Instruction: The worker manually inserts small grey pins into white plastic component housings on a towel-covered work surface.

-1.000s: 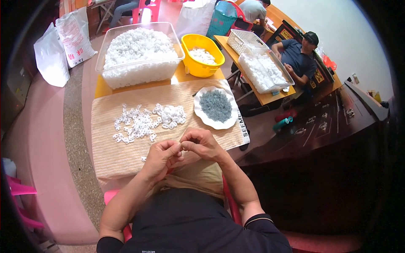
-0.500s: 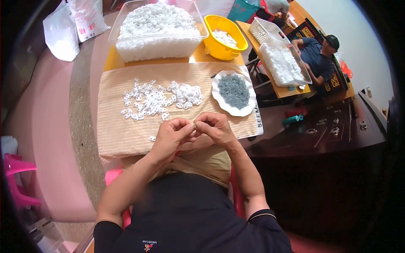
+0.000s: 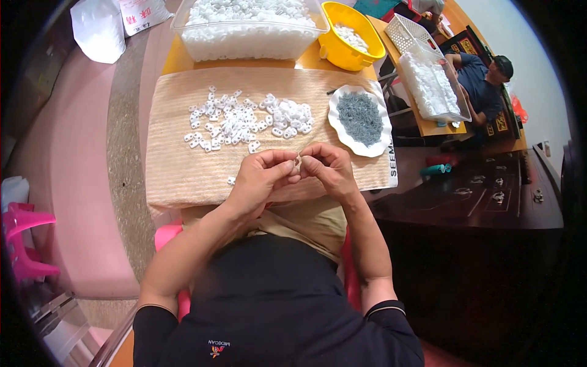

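My left hand [image 3: 263, 180] and my right hand [image 3: 331, 169] meet fingertip to fingertip above the near part of a striped towel. Both are closed in a pinch, and what lies between the fingertips is too small and hidden to name. Beyond them on the towel [image 3: 177, 174] spreads a loose pile of small white plastic pieces with holes [image 3: 235, 125]. A second heap of white pieces [image 3: 289, 117] lies just to its right. Farther right stands a white scalloped dish [image 3: 369, 148] full of small grey pieces [image 3: 359, 119]. One stray white piece [image 3: 231, 180] rests beside my left hand.
At the back stand a clear tub [image 3: 244, 46] heaped with white pieces and a yellow basin [image 3: 351, 58]. To the right, a person [image 3: 474, 79] sits by another tub [image 3: 449, 113]. A dark carved table [image 3: 465, 202] lies right; a pink stool [image 3: 27, 238] stands left.
The whole view has shifted, so the towel and piles appear slightly higher and farther right. Both hands stay pinched together at the fingertips.
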Demonstrator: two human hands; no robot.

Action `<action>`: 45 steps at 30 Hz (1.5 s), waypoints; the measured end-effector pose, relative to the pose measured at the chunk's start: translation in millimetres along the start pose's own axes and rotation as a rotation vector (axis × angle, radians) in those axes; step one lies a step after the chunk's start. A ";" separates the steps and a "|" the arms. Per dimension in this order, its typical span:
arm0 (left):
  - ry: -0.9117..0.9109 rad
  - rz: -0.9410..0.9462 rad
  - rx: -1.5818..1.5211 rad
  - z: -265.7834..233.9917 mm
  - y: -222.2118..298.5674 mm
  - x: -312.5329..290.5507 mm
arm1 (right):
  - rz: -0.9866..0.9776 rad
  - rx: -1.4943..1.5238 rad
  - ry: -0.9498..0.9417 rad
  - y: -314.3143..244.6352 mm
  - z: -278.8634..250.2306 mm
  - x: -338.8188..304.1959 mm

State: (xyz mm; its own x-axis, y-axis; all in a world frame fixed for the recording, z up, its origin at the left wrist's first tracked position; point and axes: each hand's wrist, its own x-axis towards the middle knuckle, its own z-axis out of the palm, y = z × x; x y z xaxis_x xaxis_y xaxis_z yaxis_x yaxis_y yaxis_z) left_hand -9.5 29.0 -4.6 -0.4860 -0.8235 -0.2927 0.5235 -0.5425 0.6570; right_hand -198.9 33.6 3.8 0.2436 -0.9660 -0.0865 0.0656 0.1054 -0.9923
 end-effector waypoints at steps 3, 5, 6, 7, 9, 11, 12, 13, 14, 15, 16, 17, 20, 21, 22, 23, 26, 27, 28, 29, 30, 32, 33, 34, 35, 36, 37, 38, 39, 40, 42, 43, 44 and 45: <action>0.002 0.010 -0.002 -1.1 1.3 0.7 | 0.003 -0.015 -0.011 2.9 -0.6 1.5; 0.004 0.015 -0.021 -2.3 1.8 1.0 | 0.016 0.004 -0.014 3.5 -0.1 2.0; 0.007 0.013 -0.023 -3.2 1.2 1.7 | 0.020 0.006 -0.015 4.5 -0.2 2.0; 0.009 0.019 -0.024 -4.1 0.3 2.5 | 0.025 -0.002 -0.005 5.5 -0.3 2.1; 0.013 0.023 -0.025 -4.9 -0.4 3.0 | 0.033 -0.009 0.004 7.0 -0.4 2.4; 0.031 0.007 -0.022 -4.0 1.1 2.4 | 0.017 -0.040 0.023 6.7 0.1 2.8; 0.034 0.005 -0.023 -3.7 1.5 2.0 | 0.020 -0.038 0.022 6.3 0.6 2.9; 0.040 0.003 -0.023 -3.4 1.8 1.8 | 0.021 -0.045 0.032 5.8 1.1 2.9; 0.045 0.000 -0.023 -3.3 2.0 1.7 | 0.022 -0.051 0.041 5.4 1.5 3.0; 0.047 -0.002 -0.024 -3.2 1.9 1.7 | 0.025 -0.050 0.041 5.2 1.8 3.3; 0.051 0.001 -0.027 -3.2 1.7 1.8 | 0.029 -0.044 0.042 5.2 2.0 3.7; 0.055 0.004 -0.031 -3.4 1.5 1.9 | 0.034 -0.038 0.044 5.2 2.1 3.9; 0.067 -0.004 -0.039 -5.2 1.4 2.1 | 0.033 -0.048 0.026 6.3 2.8 5.0; 0.069 -0.006 -0.040 -5.3 1.4 2.6 | 0.036 -0.046 0.027 7.2 2.5 5.1; 0.071 -0.008 -0.041 -5.2 1.4 3.1 | 0.037 -0.041 0.033 8.1 2.4 5.1; 0.074 -0.010 -0.042 -5.2 1.3 3.4 | 0.039 -0.036 0.039 9.1 2.2 5.3; 0.091 -0.020 -0.069 -5.1 1.1 4.1 | 0.022 -0.103 0.024 16.4 -3.7 6.2; 0.095 -0.022 -0.070 -5.2 1.3 4.1 | 0.026 -0.101 0.022 16.4 -3.3 6.4; 0.098 -0.020 -0.072 -5.2 1.6 4.1 | 0.032 -0.099 0.025 15.0 -2.2 6.2; 0.101 -0.018 -0.075 -5.1 1.8 4.1 | 0.037 -0.098 0.028 13.7 -1.2 6.1; 0.105 -0.020 -0.076 -4.7 2.2 3.9 | 0.041 -0.096 0.027 12.6 -0.3 6.1; 0.110 -0.012 -0.072 -4.1 2.8 3.4 | 0.042 -0.083 0.027 11.1 1.2 6.1; 0.113 -0.014 -0.073 -4.0 2.7 3.4 | 0.044 -0.082 0.026 11.0 1.5 6.2; 0.110 -0.015 -0.079 -4.0 2.6 3.5 | 0.046 -0.076 0.023 11.0 1.6 6.1; 0.108 -0.017 -0.084 -4.0 2.5 3.5 | 0.047 -0.071 0.020 10.9 1.8 6.1; 0.109 -0.018 -0.085 -4.1 2.6 3.5 | 0.048 -0.070 0.019 10.6 1.9 6.2; 0.112 -0.021 -0.073 -4.2 2.9 3.5 | 0.054 -0.086 0.019 10.1 1.9 6.2; 0.115 -0.024 -0.062 -4.4 2.9 3.5 | 0.059 -0.103 0.019 9.7 2.1 6.3; 0.115 -0.025 -0.062 -4.6 2.5 3.5 | 0.060 -0.103 0.019 9.5 2.2 6.1; 0.119 -0.026 -0.061 -4.8 1.9 3.6 | 0.057 -0.110 0.017 9.3 2.4 6.0; 0.124 -0.027 -0.060 -5.3 0.9 3.7 | 0.055 -0.117 0.015 9.3 2.9 5.8; 0.127 -0.026 -0.058 -5.5 0.5 3.6 | 0.054 -0.112 0.016 9.5 3.5 5.6; 0.131 -0.026 -0.056 -5.7 0.1 3.6 | 0.054 -0.108 0.018 9.6 3.8 5.5; 0.131 -0.026 -0.055 -5.7 -0.2 3.6 | 0.053 -0.108 0.018 10.5 2.9 5.4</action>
State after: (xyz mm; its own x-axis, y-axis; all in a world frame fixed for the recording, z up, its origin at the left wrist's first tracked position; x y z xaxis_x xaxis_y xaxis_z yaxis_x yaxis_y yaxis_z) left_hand -7.4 25.2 -9.8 -0.4066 -0.8217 -0.3994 0.5515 -0.5693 0.6097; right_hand -194.0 30.1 -6.9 0.2269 -0.9638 -0.1401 -0.0517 0.1317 -0.9899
